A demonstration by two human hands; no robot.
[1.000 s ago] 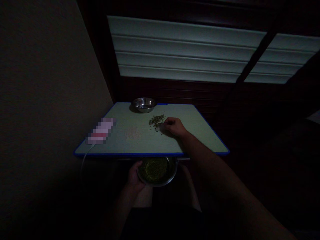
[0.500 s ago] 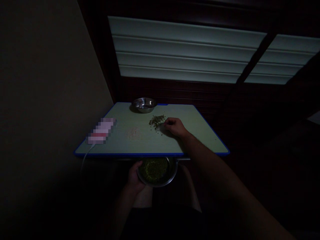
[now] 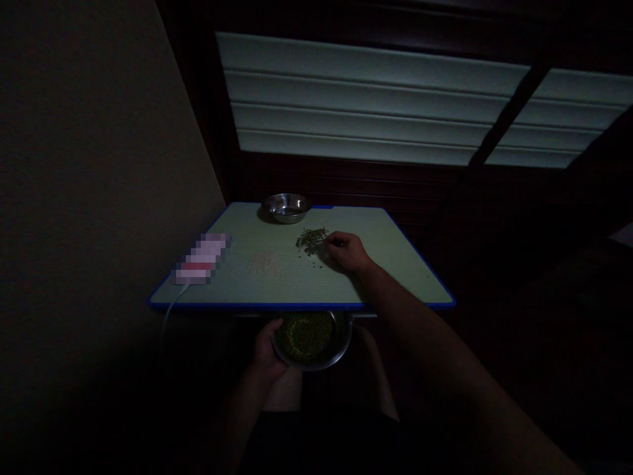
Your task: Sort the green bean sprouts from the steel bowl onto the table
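At the lower centre of the frame, the left hand (image 3: 267,348) has its grip on the rim of a bowl (image 3: 342,349) of green grains (image 3: 309,335). At mid-frame, the right hand (image 3: 349,252) rests by a dark heap (image 3: 307,239) on the bench (image 3: 395,274); its grip is narrow, perhaps on something thin, though the gloom hides what. The far bowl (image 3: 287,216) stands above, a pale scatter (image 3: 264,264) lower left.

"Where's the right hand (image 3: 348,252)?"
"Out front, fingers curled and pinched to the thumb, right forearm (image 3: 420,320) slanting inward."
"And the left hand (image 3: 267,348)?"
"Lower, closer in, gripping with the thumb uppermost."
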